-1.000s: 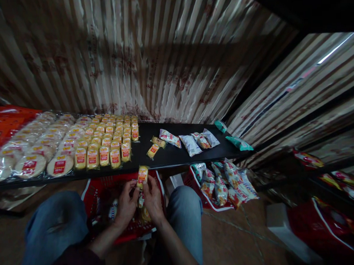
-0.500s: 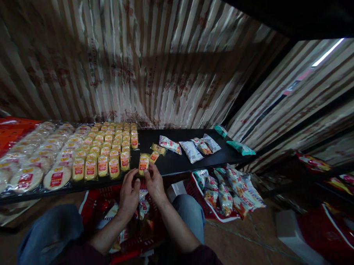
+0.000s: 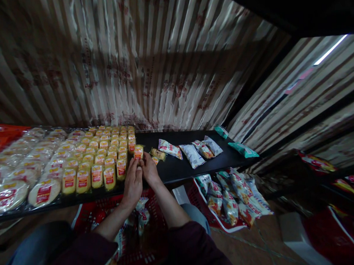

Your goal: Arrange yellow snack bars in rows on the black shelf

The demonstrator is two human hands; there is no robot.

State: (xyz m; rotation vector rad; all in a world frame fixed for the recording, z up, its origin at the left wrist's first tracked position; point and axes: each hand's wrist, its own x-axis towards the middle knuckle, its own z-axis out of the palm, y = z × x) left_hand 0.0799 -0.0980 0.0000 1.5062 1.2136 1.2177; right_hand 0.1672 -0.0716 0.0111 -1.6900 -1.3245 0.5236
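A small yellow wrapped cake [image 3: 138,151] with a red-and-white label stands upright at the right end of the rows of like wrapped cakes [image 3: 109,177] on the black shelf. My left hand [image 3: 133,180] holds it from the lower left, fingers closed together. From the lower right my right hand [image 3: 150,169] grips the same cake, its fingertips partly hidden behind the wrapper. Just right of my right hand lie a loose wrapped cake [image 3: 158,154] and part of another.
Flat round wrapped cakes [image 3: 44,191] fill the shelf's left side. Several snack bags [image 3: 192,155] lie on the black shelf [image 3: 178,168] to the right. Below are a red basket of bags [image 3: 208,212] and another red basket [image 3: 154,252] between my knees. A pleated curtain hangs behind.
Both hands have moved forward and slightly left with the wrapped cake, from the shelf's front edge to beside the rows. The view has shifted a little.
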